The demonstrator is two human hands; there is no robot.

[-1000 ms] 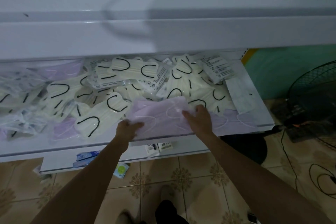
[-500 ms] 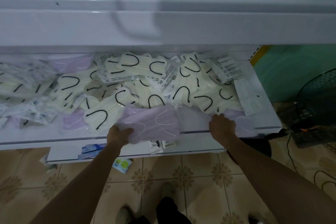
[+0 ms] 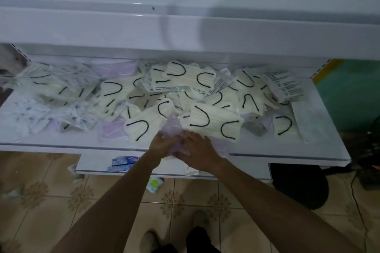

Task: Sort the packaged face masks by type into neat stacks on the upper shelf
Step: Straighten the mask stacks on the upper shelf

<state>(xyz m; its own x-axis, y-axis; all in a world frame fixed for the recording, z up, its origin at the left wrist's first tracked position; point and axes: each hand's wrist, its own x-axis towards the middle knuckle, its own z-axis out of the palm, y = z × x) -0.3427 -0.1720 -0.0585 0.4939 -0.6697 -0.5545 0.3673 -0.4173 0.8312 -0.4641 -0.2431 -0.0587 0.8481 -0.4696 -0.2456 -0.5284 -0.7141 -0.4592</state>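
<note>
Lower centre of the frame, right at the front edge of the shelf (image 3: pixel 61 142), is the purple mask packet (image 3: pixel 173 129), and both grips are on it. The left grip (image 3: pixel 162 146) has its fingers curled into the packet's left side. The right grip (image 3: pixel 197 152) lies over the packet's right part with fingers fairly straight and spread. It's blurry there, so I can't see the thumb.

Just above the hands and touching the packet is a big loose pile of cream masks (image 3: pixel 213 123) with black ear loops. Another purple packet (image 3: pixel 113 131) lies left of the pile, and patterned packets (image 3: pixel 30 113) sit at far left. Below the shelf edge, toothpaste boxes (image 3: pixel 125 160) lie on a lower shelf (image 3: pixel 96 165).
</note>
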